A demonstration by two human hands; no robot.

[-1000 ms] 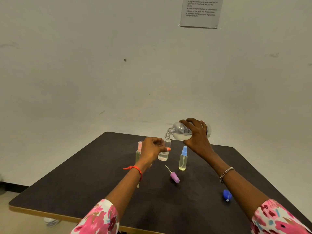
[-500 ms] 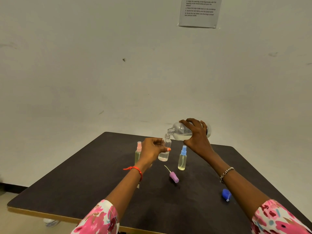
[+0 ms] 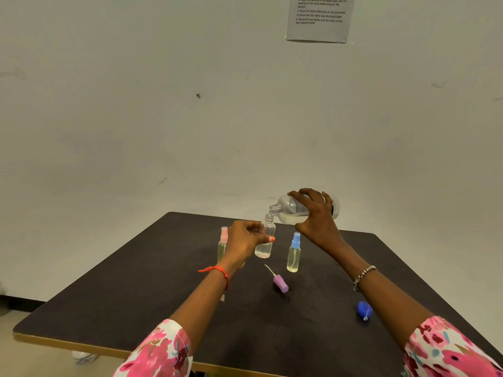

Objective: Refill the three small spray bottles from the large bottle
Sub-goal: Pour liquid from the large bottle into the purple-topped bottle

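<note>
My right hand (image 3: 318,219) grips the large clear bottle (image 3: 292,210), tipped on its side with its open neck just over the mouth of an uncapped small bottle (image 3: 266,240). My left hand (image 3: 246,239) holds that small bottle upright a little above the dark table (image 3: 152,295); some liquid sits in its bottom. A pink-capped spray bottle (image 3: 222,244) stands to the left, partly behind my left hand. A blue-capped spray bottle (image 3: 294,253) stands to the right. A purple spray cap (image 3: 280,282) with its tube lies on the table in front.
A blue cap (image 3: 364,309) lies on the table near my right forearm. A printed sheet (image 3: 319,19) hangs on the pale wall behind. The table's front edge runs close to my sleeves.
Both hands keep their grip and the pouring pose holds. The view has shifted only slightly.
</note>
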